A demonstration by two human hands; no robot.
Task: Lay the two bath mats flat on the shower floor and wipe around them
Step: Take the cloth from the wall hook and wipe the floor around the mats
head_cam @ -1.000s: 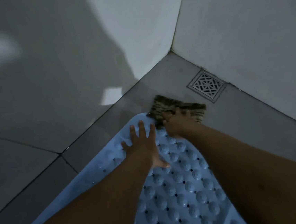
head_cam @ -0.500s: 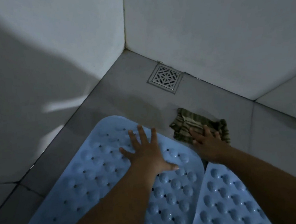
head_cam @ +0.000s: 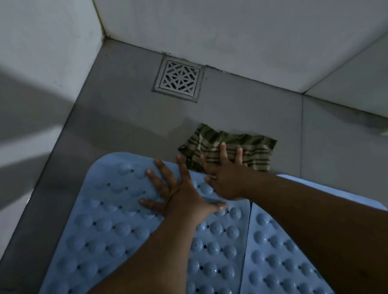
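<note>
We see our left hand (head_cam: 181, 195) spread flat on the left mat (head_cam: 106, 226), the right mat (head_cam: 277, 257) alongside. Our right hand (head_cam: 227, 179), fingers open, presses the cloth (head_cam: 255, 150) on the floor (head_cam: 125, 110) just beyond the mats' far edge.

A square metal drain grate (head_cam: 178, 82) with a lattice pattern sits in the grey tiled floor, right against the foot of the far wall (head_cam: 247, 23) and near the corner. That wall meets a second pale wall (head_cam: 25, 56) on the left at a vertical grout line. Broad shadows fall across the left wall. A grout joint crosses the floor at right.
</note>
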